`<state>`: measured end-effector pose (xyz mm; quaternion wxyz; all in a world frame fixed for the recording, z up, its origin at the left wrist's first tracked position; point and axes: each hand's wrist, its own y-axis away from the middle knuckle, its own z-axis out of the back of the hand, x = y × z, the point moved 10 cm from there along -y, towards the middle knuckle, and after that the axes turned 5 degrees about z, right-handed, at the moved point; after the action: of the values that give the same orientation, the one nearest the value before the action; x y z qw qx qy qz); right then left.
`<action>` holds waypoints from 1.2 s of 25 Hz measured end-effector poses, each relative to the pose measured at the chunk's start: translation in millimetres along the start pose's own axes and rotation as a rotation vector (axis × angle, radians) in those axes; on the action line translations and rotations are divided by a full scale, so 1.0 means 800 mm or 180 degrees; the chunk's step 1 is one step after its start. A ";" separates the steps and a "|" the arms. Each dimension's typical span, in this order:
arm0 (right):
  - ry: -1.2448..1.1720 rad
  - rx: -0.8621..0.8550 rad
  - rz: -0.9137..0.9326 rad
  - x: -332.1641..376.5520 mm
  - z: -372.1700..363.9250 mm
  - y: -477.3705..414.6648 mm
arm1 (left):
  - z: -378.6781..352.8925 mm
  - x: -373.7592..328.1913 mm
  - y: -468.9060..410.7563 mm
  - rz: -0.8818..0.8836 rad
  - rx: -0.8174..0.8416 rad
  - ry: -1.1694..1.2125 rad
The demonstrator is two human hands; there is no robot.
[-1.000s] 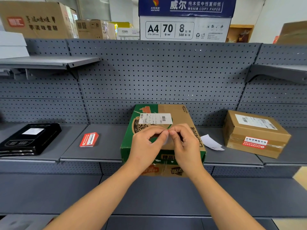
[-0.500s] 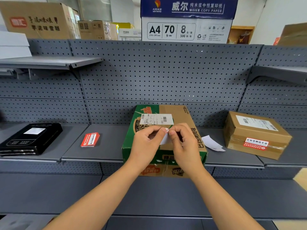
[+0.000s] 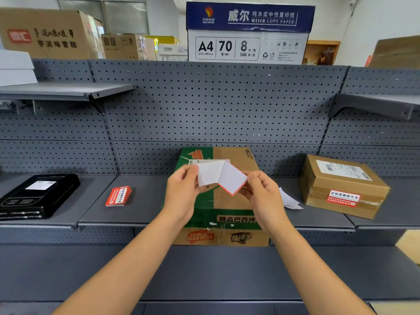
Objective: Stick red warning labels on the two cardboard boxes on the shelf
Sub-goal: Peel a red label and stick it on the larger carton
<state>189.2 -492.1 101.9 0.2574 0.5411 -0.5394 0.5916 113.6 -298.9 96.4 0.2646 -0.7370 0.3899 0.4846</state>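
A green and brown cardboard box (image 3: pixel 234 201) stands on the grey shelf (image 3: pixel 141 201) in front of me. Above it my left hand (image 3: pixel 181 192) pinches a white backing paper (image 3: pixel 208 173), and my right hand (image 3: pixel 263 196) pinches a red-edged label (image 3: pixel 231 179) whose white underside faces me. The two sheets are peeled apart but still joined along a fold in the middle. To the right sits a plain brown box (image 3: pixel 341 183) with a red warning label (image 3: pixel 343 198) stuck on its front.
A small stack of red labels (image 3: pixel 118 196) lies on the shelf to the left, and a black box (image 3: pixel 34 198) further left. A loose white backing paper (image 3: pixel 289 200) lies between the two cardboard boxes. An A4 paper carton (image 3: pixel 248 32) stands on top.
My hands rose and drew apart, and the label has peeled open from its backing into two spread flaps. They were pinched close together before.
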 end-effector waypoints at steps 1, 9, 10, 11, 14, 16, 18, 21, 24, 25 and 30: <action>-0.0269 -0.0012 -0.0123 -0.002 0.003 -0.002 | 0.002 0.002 -0.002 0.0101 -0.0012 0.0135; -0.1484 -0.0530 -0.0482 -0.011 0.072 -0.020 | -0.006 0.014 -0.018 0.0341 -0.0200 0.0697; -0.1454 -0.0622 -0.0474 -0.013 0.087 -0.024 | -0.012 0.017 -0.018 0.0367 -0.0185 0.0710; -0.1382 -0.0703 -0.0454 -0.014 0.102 -0.027 | -0.020 0.020 -0.018 0.0400 -0.0167 0.0722; -0.0945 -0.0900 -0.0396 -0.018 0.157 -0.033 | -0.053 0.031 -0.014 0.0520 -0.0038 0.0723; -0.0568 -0.0994 -0.0479 -0.033 0.194 -0.035 | -0.076 0.039 -0.010 0.0611 0.0031 0.0676; -0.0238 -0.1102 -0.0635 -0.053 0.226 -0.038 | -0.096 0.049 -0.007 0.0710 0.0080 0.0639; 0.0187 -0.1174 -0.0944 -0.084 0.252 -0.051 | -0.108 0.058 -0.007 0.0769 0.0102 0.0637; 0.0457 -0.1036 -0.1198 -0.111 0.257 -0.073 | -0.106 0.061 -0.006 0.0784 0.0039 0.0647; 0.0538 -0.0987 -0.1266 -0.119 0.255 -0.079 | -0.102 0.060 -0.006 0.0778 0.0011 0.0640; 0.0969 -0.0901 -0.1299 -0.128 0.238 -0.094 | -0.075 0.048 -0.004 0.0708 -0.0105 0.0565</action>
<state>354.0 -616.5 2.8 0.5221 0.5022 -0.4517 0.5208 155.1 -355.4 84.6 0.1616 -0.7335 0.4830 0.4501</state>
